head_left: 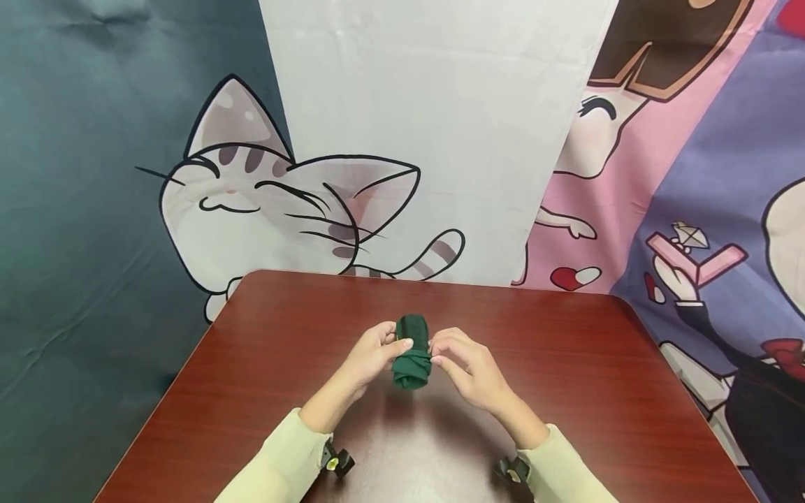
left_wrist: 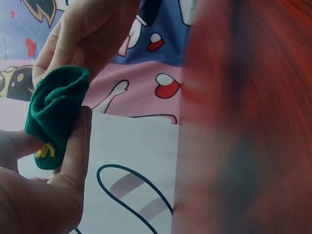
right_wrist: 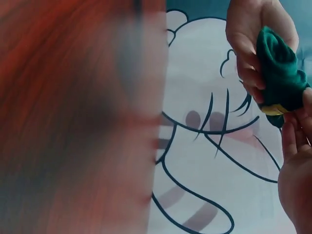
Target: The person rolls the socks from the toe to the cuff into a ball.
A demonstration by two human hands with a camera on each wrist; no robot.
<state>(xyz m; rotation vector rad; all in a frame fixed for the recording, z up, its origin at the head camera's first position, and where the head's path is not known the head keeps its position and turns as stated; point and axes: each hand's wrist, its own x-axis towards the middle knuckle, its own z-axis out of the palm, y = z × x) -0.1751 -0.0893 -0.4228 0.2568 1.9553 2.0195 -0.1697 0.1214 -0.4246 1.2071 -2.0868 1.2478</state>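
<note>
A rolled dark green sock (head_left: 411,365) is held above the table in the head view, its coiled end toward me. My left hand (head_left: 367,358) grips it from the left, with the thumb across its front. On the other side, my right hand (head_left: 468,367) pinches its right edge between thumb and fingertips. Up close in the left wrist view, the sock (left_wrist: 57,109) shows soft folds and a small yellow mark near the left thumb. Yellow also shows on the sock (right_wrist: 282,73) in the right wrist view. The inner layers are hidden in the roll.
Below the hands lies a reddish-brown wooden table (head_left: 283,391) with rounded far corners. A cloth backdrop (head_left: 440,105) with a cartoon cat and figures hangs right behind its far edge. A small dark camera (head_left: 337,462) sits at the left wrist, another camera (head_left: 512,470) at the right.
</note>
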